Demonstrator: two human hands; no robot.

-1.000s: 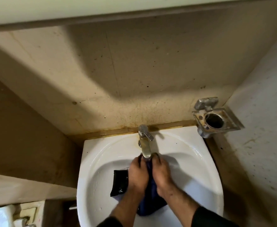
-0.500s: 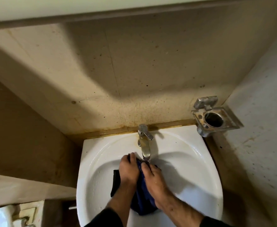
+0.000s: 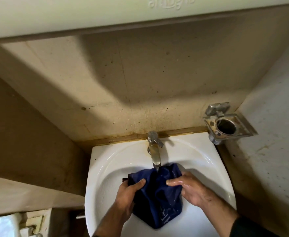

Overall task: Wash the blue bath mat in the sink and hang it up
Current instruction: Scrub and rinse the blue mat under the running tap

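The wet blue bath mat (image 3: 159, 194) lies bunched in the bowl of the white sink (image 3: 208, 168), right under the spout of the metal tap (image 3: 154, 151). White lettering shows on its lower fold. My left hand (image 3: 128, 197) grips the mat's left side, thumb on top and fingers curled under the cloth. My right hand (image 3: 190, 189), wet and shiny, holds the mat's right side with its fingers curled round the fabric. The two hands are apart, with the mat spread between them.
A metal holder with a round hole (image 3: 225, 124) is fixed to the right wall beside the sink. A stained beige wall (image 3: 140, 82) rises behind the tap, under a pale cabinet edge (image 3: 106, 16). A white fixture (image 3: 1, 226) sits at lower left.
My hands, pressed close together on the mat under the tap before, have drawn apart to left and right. The mat is now spread wider between them, showing more blue cloth.
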